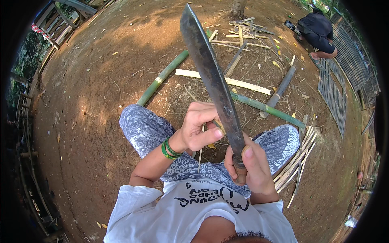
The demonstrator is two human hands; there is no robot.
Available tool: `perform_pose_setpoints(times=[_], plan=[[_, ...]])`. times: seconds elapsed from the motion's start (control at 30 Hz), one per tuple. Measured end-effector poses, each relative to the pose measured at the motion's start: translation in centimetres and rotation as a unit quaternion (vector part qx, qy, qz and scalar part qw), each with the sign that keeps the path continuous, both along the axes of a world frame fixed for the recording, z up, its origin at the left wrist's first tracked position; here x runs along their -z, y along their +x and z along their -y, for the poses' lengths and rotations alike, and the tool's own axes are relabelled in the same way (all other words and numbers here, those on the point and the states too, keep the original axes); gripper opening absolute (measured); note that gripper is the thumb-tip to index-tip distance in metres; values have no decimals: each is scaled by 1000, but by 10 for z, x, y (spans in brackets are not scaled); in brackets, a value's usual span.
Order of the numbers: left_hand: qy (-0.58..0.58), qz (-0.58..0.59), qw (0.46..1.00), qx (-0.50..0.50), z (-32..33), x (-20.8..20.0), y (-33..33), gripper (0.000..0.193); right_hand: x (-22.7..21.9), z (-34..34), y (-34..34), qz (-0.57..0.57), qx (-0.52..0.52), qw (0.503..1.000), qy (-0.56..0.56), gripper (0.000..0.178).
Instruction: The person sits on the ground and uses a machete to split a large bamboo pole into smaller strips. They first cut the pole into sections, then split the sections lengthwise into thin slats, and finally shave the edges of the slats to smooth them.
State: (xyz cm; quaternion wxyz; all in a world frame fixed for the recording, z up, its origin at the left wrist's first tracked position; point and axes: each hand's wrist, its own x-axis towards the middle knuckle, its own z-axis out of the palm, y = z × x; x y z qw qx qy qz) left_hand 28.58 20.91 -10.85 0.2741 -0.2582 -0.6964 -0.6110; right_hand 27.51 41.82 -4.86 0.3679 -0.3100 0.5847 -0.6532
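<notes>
A long machete (208, 73) with a dark, worn blade points up and away, slightly to the left. My right hand (255, 166) is wrapped round its wooden handle (240, 177), the thumb lying along the base of the blade. Beside the blade's left edge, my left hand (198, 127) is closed in a pinch on a small tan piece of bamboo (219, 126). Most of that piece is hidden by the fingers and blade. Below the left hand shows a thin pale strip (200, 156); I cannot tell whether it is held.
Green bamboo poles (162, 79) and a pale split slat (247, 85) lie ahead on brown soil. A bundle of thin strips (298, 160) rests by my right knee. More split pieces (247, 35) lie near a tree trunk (238, 9). A person (316, 32) crouches beside bamboo panels (332, 91).
</notes>
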Motion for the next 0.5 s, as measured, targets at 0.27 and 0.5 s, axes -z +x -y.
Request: perform_pose_setpoints(times=[0.27,0.5], plan=[[-22,-9,1000,-8,-1,5,2,40,4,4,12,-226,56,972,36,62],[-10,-21,1000,-3,-2,8,3,18,7,4,12,-287,52,956,27,60]])
